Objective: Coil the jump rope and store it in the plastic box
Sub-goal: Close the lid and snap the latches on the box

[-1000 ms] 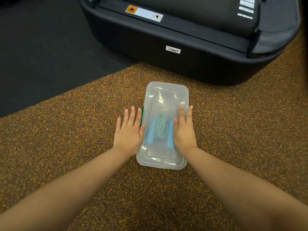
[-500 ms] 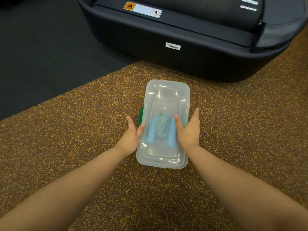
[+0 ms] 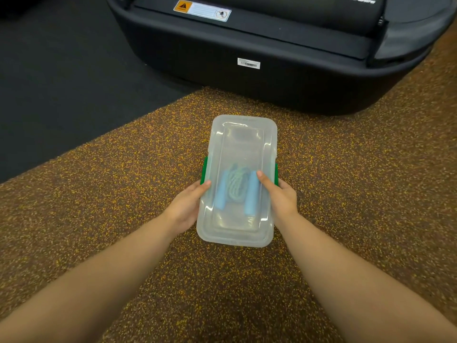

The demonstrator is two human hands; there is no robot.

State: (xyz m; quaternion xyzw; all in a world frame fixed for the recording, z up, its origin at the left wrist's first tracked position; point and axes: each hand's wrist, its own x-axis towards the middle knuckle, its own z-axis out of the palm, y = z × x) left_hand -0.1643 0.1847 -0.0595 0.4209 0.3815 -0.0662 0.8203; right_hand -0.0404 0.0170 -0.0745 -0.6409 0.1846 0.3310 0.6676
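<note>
Gripping the box (image 3: 237, 231) at both long sides, your left hand (image 3: 184, 206) and right hand (image 3: 282, 198) clamp the lid; the rope (image 3: 236, 188) lies coiled inside, between your fingers. Next, likely snap both green latches (image 3: 204, 170) shut.

We see a brown speckled mat (image 3: 346, 194) meeting dark flooring (image 3: 61, 82), and on them a black machine (image 3: 272, 58) bearing a warning sticker (image 3: 202, 10).

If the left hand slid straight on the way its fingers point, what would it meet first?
The left hand already grips the plastic box at its side; its thumb points along the lid towards the green latch, probably the first thing met.
</note>
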